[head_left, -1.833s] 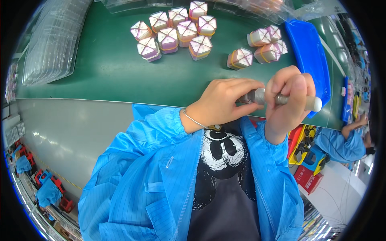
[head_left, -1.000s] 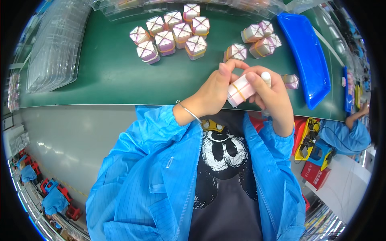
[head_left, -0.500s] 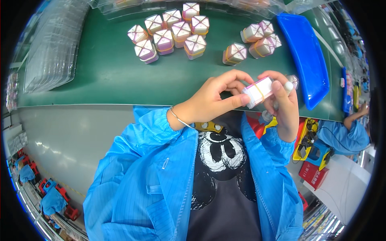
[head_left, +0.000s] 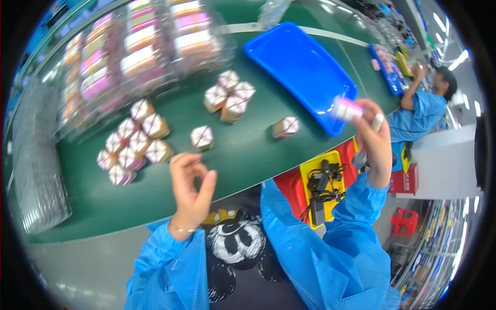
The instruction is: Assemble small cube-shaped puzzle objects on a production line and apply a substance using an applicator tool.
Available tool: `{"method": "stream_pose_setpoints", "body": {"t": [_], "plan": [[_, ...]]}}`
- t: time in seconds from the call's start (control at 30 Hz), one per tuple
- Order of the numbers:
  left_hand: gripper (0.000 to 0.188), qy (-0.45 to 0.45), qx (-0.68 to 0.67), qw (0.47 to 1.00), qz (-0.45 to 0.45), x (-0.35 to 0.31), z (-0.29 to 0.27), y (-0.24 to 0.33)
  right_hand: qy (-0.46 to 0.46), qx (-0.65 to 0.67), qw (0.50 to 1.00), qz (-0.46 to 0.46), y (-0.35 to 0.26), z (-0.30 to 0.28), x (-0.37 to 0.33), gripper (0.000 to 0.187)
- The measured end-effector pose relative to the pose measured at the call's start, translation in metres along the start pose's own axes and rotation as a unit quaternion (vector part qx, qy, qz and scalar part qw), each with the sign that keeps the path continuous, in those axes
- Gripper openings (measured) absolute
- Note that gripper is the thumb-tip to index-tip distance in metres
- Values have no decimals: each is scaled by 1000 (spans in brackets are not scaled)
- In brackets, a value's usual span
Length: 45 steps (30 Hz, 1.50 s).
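My right hand (head_left: 373, 137) grips a small pink-and-white box (head_left: 346, 109) over the near right corner of an upturned-rim blue tray (head_left: 289, 62). A slim white-ended object (head_left: 378, 122) also sits in that hand; its kind is unclear. My left hand (head_left: 191, 181) is empty above the green table, thumb and fingers apart. Just beyond its fingertips stands a single small box with a crossed white top (head_left: 202, 137). Another lone box (head_left: 286, 127) lies near the tray. Similar boxes stand in a small cluster (head_left: 230, 96) and a larger group (head_left: 135, 142) at left.
Clear plastic packs (head_left: 139, 57) of stacked pink and white boxes fill the far left. Nested clear trays (head_left: 41, 170) stand at the left edge. Below the table edge are a yellow tray (head_left: 335, 192) with black cables and a red stool (head_left: 404, 221). Another person (head_left: 421, 106) works at right.
The view has swung to the right. My left hand has come off the box and moved away leftward. My right hand has carried the box to the blue tray.
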<state>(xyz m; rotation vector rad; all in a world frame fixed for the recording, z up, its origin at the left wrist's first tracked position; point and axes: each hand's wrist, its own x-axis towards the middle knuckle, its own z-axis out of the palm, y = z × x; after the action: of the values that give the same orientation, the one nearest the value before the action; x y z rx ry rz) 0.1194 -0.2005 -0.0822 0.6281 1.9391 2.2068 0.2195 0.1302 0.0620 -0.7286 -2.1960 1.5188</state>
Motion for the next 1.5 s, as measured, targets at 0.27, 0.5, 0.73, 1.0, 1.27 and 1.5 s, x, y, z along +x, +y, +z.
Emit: {"method": "stream_pose_setpoints", "body": {"t": [0.27,0.5,0.73,1.0,1.27,1.5], "plan": [[53,17,23,1000,-3,7,3,-8,311,-178,932,47,185,-211,177,39],[56,74,129,989,12,-1,8,-7,319,-273,903,94,245,-265,319,53],[75,144,142,978,-60,5,17,-2,442,-590,670,87,324,-347,350,78],[58,91,130,977,-145,27,13,1,251,-430,866,36,324,-372,296,53],[50,-62,211,975,-28,28,4,19,319,-133,897,-275,32,-124,115,40],[43,-77,264,957,91,26,3,13,-207,358,802,-432,-44,81,-29,34]]}}
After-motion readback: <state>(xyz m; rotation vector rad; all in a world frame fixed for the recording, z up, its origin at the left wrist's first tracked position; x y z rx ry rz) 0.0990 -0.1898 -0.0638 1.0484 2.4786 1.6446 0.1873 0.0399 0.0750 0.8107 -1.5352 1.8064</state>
